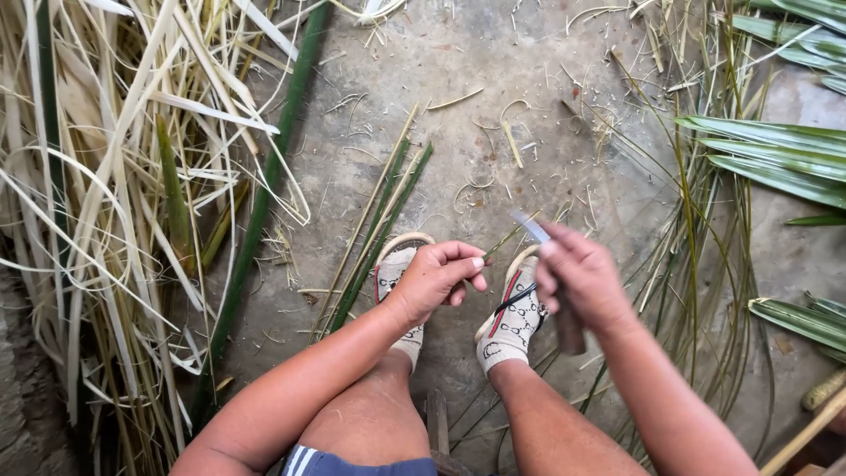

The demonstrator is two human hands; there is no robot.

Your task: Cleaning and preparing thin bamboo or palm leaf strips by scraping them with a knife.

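- My left hand [438, 278] is curled shut, pinching the near end of a thin green leaf strip [509, 238] that runs from my fingertips toward the blade.
- My right hand [582, 280] is wrapped tight round the knife [532, 226]; its dark handle pokes out below my fist, blade tip up by the strip.
- The strip looks featherlight and bendy, probably stiff along its length but easy to split or snap, so I'd pinch it close to the blade.
- Probably a bit slick, being fresh and green.
- More green strips [379, 231] lie just beyond my left hand, and a dry leaf pile [115, 194] sits well off to the left.
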